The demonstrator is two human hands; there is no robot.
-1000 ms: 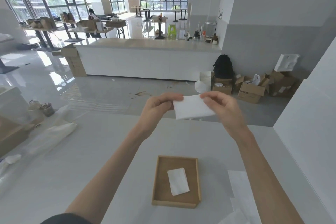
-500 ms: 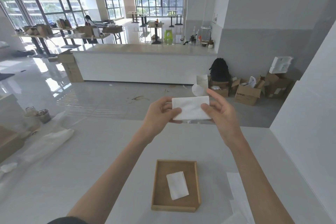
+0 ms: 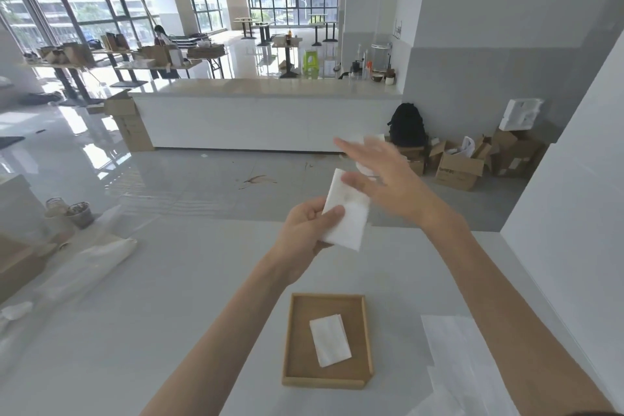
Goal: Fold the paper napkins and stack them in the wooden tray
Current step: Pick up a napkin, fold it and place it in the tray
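Item: folded white paper napkin [image 3: 346, 213], pinched at its lower edge by left hand [image 3: 304, 233], thumb over fingers. Right hand [image 3: 381, 179] blurred just above, fingers spread, thumb touching. Likely light, limp, tearable; best gripped along the fold. Shallow wooden tray [image 3: 297, 341] lies below the fingers, one napkin inside.

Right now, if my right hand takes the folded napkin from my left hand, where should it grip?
Probably the free upper end of the folded napkin, pinched from the right and above. The left hand clamps its lower left edge, thumb on its face, so the top and right side are clear. The right hand is open just beside it.
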